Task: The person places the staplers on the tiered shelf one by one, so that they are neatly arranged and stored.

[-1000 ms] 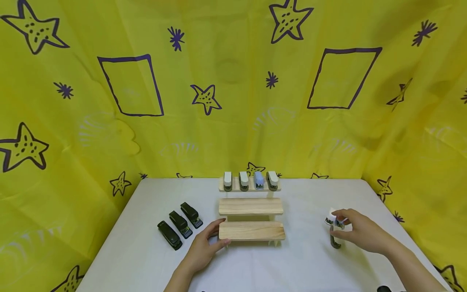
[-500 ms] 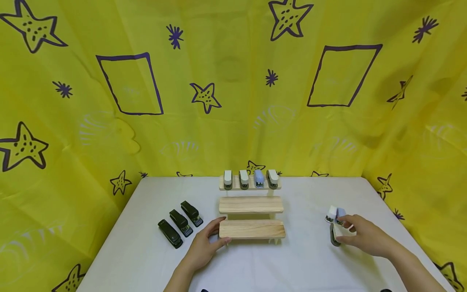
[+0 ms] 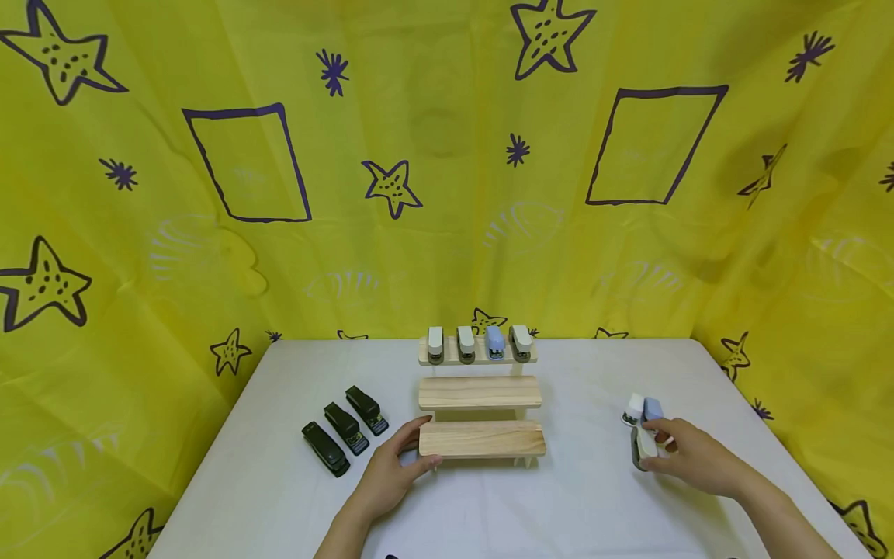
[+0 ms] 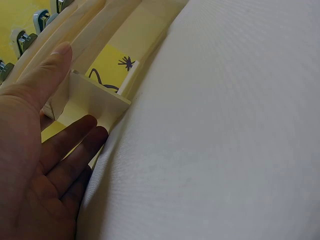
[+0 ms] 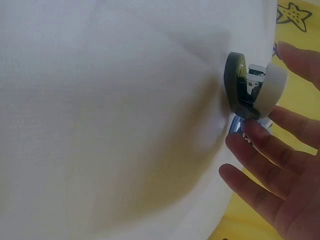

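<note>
My left hand [image 3: 386,475] rests at the left end of a tiered wooden rack [image 3: 482,440], thumb by the front edge of the lowest step. In the left wrist view its loosely bent fingers lie beside the rack's side panel [image 4: 95,97]. Over at the right, my right hand [image 3: 701,458] is spread around a small white-and-grey stapler [image 5: 275,90]. Its thumb looks slightly apart from that stapler in the right wrist view; whether the index finger presses it I cannot tell. Just behind stand a white stapler [image 3: 633,408] and a blue stapler [image 3: 653,409].
Several small staplers, white ones and a blue one [image 3: 495,342], stand in a row on the rack's top step [image 3: 447,361]. Left of the rack, three black staplers [image 3: 326,449] lie slanted on the white table [image 3: 559,505]. A yellow patterned cloth [image 3: 447,256] encloses the back and sides.
My right hand has shifted slightly down and right, uncovering the blue stapler and more of the white-and-grey one. My left hand stays on the rack.
</note>
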{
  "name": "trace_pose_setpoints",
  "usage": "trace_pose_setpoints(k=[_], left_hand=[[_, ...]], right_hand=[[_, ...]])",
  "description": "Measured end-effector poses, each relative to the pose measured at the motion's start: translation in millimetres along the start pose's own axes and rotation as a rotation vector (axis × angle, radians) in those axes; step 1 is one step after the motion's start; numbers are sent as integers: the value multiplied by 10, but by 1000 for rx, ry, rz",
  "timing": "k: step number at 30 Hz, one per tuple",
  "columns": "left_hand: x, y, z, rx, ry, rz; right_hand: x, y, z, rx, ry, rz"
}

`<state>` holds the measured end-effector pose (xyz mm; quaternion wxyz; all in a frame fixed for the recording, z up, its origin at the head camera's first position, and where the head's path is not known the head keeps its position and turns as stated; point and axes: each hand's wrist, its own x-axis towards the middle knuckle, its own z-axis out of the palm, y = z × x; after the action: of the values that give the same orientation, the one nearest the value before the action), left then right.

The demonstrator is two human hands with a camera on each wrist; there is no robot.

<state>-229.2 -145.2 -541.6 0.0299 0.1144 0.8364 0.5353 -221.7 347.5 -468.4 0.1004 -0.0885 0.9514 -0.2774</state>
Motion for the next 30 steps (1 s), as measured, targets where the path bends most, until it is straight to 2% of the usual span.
trace_pose_setpoints(k=[22,30], left_hand=[[-12,-39,11,19,-1,-15],[4,-44,11,13,-2,7]], right_hand=[[66,92,152,-25,25,24],[93,65,149,-35,47,42]])
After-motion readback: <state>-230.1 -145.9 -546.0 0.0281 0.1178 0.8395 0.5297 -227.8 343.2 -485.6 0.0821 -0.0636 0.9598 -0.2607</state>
